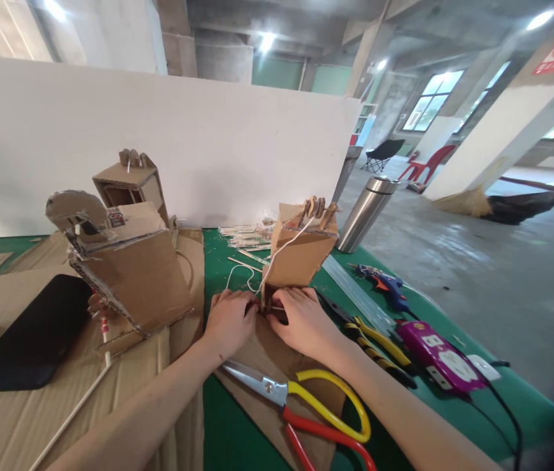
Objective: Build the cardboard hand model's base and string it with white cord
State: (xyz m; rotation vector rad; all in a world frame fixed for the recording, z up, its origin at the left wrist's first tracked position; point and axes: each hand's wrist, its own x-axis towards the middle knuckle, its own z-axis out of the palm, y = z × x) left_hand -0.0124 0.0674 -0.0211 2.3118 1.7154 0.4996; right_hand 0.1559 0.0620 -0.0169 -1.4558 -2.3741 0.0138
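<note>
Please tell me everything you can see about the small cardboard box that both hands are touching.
The small cardboard box is plain brown corrugated card, standing upright but leaning slightly, on a flat cardboard sheet over the green table. Several small notched cardboard pieces stick up from its top. A white string runs from the top down its front and loops onto the table. The left hand and right hand press at its lower front edge; fingertips are partly hidden.

A craft workshop in a bare concrete hall: green worktop [237, 432] strewn with cardboard models [132, 261], scissors [306, 409], glue gun [384, 284], power strip [436, 356].
</note>
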